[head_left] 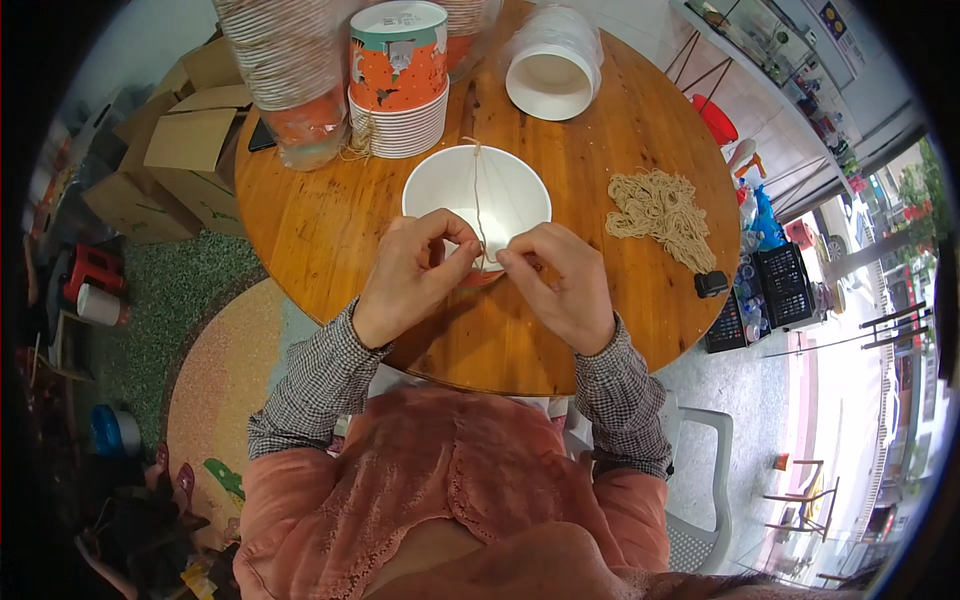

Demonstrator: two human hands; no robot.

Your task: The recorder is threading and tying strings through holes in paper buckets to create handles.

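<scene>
A white-lined paper bucket [425,185] stands in front of me, its open mouth facing up. A thin strand of twine [478,195] runs over its far rim and across the mouth toward my fingers. At the near rim, my left hand [412,272] pinches the twine between thumb and forefinger. Opposite it, my right hand [568,280] is also closed in a pinch, apparently on the same twine; its fingertips partly hide the strand. A loose heap of tan twine [658,212] lies to the right on the table.
On the round wooden table [320,260] stand a stack of orange-and-green paper buckets [398,80], a taller plastic-wrapped stack [290,60] and white tubs in plastic [555,80]. A small black object [711,284] sits near the right edge. Cardboard boxes [190,150] are at left, a grey chair [715,450] at right.
</scene>
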